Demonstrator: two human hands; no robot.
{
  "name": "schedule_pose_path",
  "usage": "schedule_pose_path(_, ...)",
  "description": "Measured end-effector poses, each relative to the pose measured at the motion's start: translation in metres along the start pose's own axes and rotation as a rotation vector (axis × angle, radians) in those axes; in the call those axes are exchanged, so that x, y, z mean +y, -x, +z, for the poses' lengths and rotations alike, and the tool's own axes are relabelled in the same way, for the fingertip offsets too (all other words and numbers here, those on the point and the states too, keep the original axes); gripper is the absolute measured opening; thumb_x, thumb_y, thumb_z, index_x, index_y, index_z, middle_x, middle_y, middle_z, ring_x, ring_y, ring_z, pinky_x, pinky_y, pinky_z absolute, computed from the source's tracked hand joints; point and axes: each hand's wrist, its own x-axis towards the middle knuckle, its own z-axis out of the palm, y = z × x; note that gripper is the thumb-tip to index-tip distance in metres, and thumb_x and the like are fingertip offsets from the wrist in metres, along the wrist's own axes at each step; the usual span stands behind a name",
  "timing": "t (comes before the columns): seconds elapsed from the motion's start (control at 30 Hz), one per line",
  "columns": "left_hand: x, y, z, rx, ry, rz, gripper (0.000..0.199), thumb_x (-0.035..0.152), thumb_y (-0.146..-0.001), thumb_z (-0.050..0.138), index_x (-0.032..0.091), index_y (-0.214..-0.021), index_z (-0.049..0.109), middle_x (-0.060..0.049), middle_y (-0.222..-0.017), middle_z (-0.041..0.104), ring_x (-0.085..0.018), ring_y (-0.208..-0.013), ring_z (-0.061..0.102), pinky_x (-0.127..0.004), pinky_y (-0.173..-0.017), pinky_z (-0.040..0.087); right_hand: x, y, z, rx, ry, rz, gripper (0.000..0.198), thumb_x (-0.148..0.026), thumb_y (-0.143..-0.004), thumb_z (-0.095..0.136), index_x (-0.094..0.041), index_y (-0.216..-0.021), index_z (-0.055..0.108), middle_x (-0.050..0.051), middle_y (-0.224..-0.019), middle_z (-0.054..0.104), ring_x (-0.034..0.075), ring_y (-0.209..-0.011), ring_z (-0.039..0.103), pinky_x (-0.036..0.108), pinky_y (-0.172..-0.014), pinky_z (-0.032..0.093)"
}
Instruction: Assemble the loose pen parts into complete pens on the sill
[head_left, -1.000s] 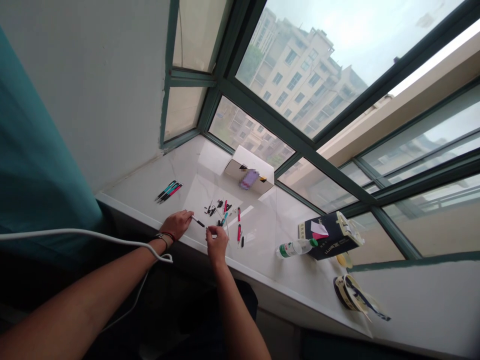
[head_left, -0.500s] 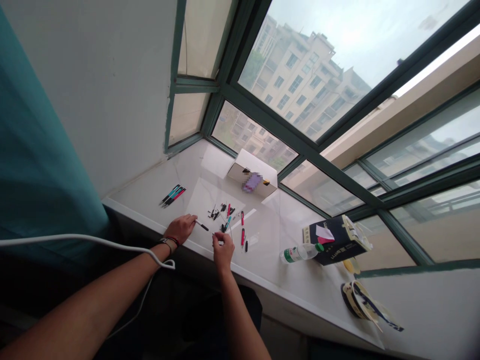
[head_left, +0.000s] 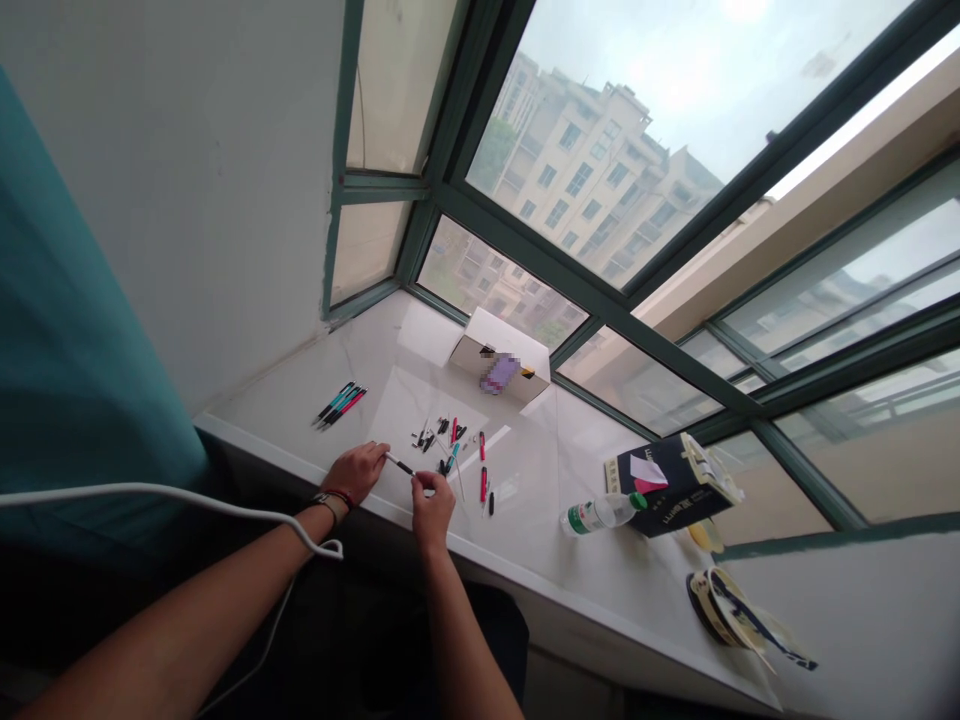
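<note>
At far left hangs a teal curtain (head_left: 82,330), with a white cable (head_left: 187,490) crossing before it. On the white windowsill (head_left: 525,520), a row of turquoise, black and red pens (head_left: 343,402) lies side by side. The left hand (head_left: 360,471) is narrowed, fingertips pinching the white end of a black-and-white pen (head_left: 402,466), which spans the gap between both hands near the sill's front edge. The right hand (head_left: 433,505) is likewise narrowed, gripping its black end. Beyond are loose pen parts (head_left: 453,458), then two red barrels (head_left: 484,484), a green-capped bottle (head_left: 585,517), lying tilted, and a dark blue carton (head_left: 679,500).
</note>
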Motion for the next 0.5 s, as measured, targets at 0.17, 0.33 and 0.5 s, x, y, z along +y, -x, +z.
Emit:
schedule_pose_path(0.17, -0.001, 0.0, 0.002, -0.002, -0.015, -0.004, 0.033, 0.032, -0.097, 0.037, 0.022, -0.111, 0.066, -0.009, -0.096, 0.07, -0.023, -0.088, 0.065, -0.033, -0.076, 0.048, 0.006, -0.001, 0.005, -0.014, 0.015, 0.004, 0.014, -0.026, -0.084, 0.062, -0.02, -0.09, 0.073, 0.005, -0.087, 0.073, 0.02, -0.083, 0.067, 0.031, -0.082, 0.051)
schedule_pose_path(0.33, -0.002, 0.0, 0.003, -0.004, -0.027, 0.003, 0.034, 0.033, -0.098, 0.036, 0.021, -0.111, 0.066, -0.009, -0.096, 0.07, -0.024, -0.087, 0.066, -0.033, -0.075, 0.048, 0.014, -0.005, 0.006, -0.031, 0.053, -0.004, 0.015, -0.026, -0.087, 0.06, -0.02, -0.092, 0.072, 0.005, -0.089, 0.073, 0.019, -0.084, 0.067, 0.029, -0.081, 0.05)
schedule_pose_path(0.5, -0.003, 0.0, 0.004, -0.015, -0.037, -0.008, 0.033, 0.03, -0.095, 0.04, 0.022, -0.113, 0.067, -0.009, -0.096, 0.069, -0.023, -0.088, 0.066, -0.033, -0.076, 0.049, 0.027, -0.002, 0.01, -0.073, 0.106, 0.02, 0.015, -0.027, -0.089, 0.057, -0.021, -0.091, 0.071, 0.005, -0.09, 0.073, 0.021, -0.086, 0.067, 0.03, -0.081, 0.049)
